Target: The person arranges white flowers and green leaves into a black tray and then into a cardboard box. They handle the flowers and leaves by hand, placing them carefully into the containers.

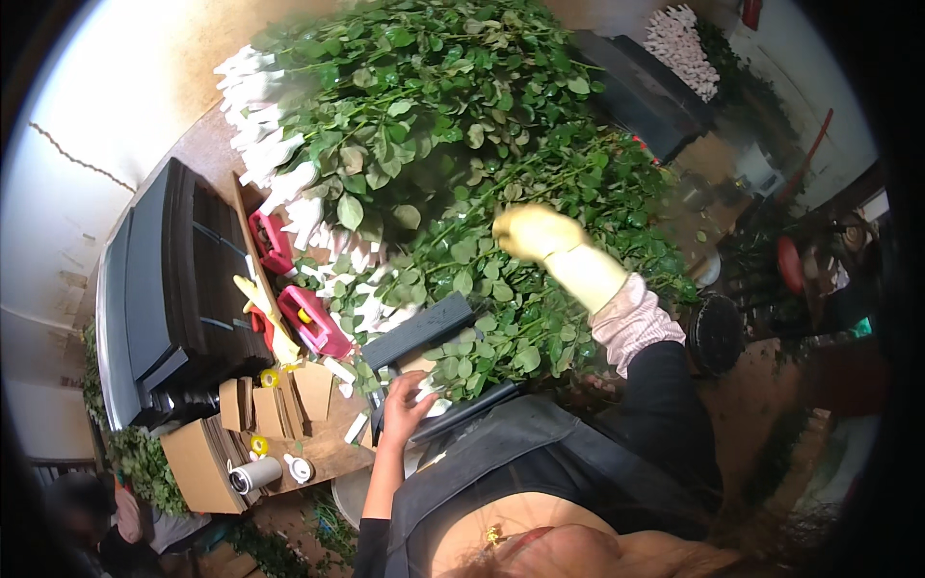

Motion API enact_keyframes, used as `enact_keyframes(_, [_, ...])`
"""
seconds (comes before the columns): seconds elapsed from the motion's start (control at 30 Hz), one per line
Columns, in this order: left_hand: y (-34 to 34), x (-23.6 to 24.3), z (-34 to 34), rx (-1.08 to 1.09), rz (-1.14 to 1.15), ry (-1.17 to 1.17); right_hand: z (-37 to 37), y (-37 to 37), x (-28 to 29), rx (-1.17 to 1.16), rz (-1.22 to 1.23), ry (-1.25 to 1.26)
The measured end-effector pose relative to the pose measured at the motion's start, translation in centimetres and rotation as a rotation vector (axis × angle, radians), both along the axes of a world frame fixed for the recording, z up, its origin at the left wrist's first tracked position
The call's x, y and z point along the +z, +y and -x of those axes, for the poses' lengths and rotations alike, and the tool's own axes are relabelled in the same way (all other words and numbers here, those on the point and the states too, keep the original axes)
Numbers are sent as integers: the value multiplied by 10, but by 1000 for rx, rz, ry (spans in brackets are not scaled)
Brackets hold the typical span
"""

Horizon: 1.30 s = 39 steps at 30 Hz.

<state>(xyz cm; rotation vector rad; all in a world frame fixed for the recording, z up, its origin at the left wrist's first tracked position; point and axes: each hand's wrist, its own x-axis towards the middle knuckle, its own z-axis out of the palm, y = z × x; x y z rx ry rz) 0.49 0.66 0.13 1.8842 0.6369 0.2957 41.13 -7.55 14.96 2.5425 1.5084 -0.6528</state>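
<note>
Low in the middle, my bare left hand (406, 410) has its fingers bent round a white-wrapped flower head (427, 389) at the near end of some leafy stems. Beside it lies a dark grey block (417, 329) on the work table. Farther off to the right, my right hand (540, 234) wears a yellow rubber glove and is closed over a bed of green rose stems (578, 183); whatever is in its fingers is hidden. A big heap of leafy stems (414, 106) fills the far side, white-wrapped heads (255, 116) along its left edge.
On the left stands a stack of dark folded sheets (183, 279). Pink tape dispensers (316, 323), a loose yellow glove (275, 318), cardboard pieces (275, 412) and a white cup (255, 475) lie near it. A dark box (641, 91) stands far right; another person (125, 520) is at lower left.
</note>
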Motion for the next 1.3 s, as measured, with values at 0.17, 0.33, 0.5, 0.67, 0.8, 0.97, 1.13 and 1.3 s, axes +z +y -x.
enact_keyframes(0.17, [3,-6,-7,-52,-38,-47,-31,3,-123,155,375,-533])
enact_keyframes(0.33, [3,5,-4,-26,0,6,-10,-7,-42,21,-592,-215])
enact_keyframes(0.5, [16,14,-17,-157,-442,-47,-16,-23,-28,99,-127,-292])
enact_keyframes(0.67, [11,4,-17,-47,-377,10,-17,-37,-67,156,-865,-211])
enact_keyframes(0.8, [8,-5,-14,24,-203,6,1,-59,-66,260,-650,-136])
enact_keyframes(0.97, [1,-5,-25,68,-1,27,-20,-57,-109,-516,-61,136])
enact_keyframes(1.13, [6,-28,-11,135,141,-28,21,-71,32,221,-882,-550])
enact_keyframes(1.3, [12,-41,-7,121,127,-13,42,-90,70,341,-997,-191])
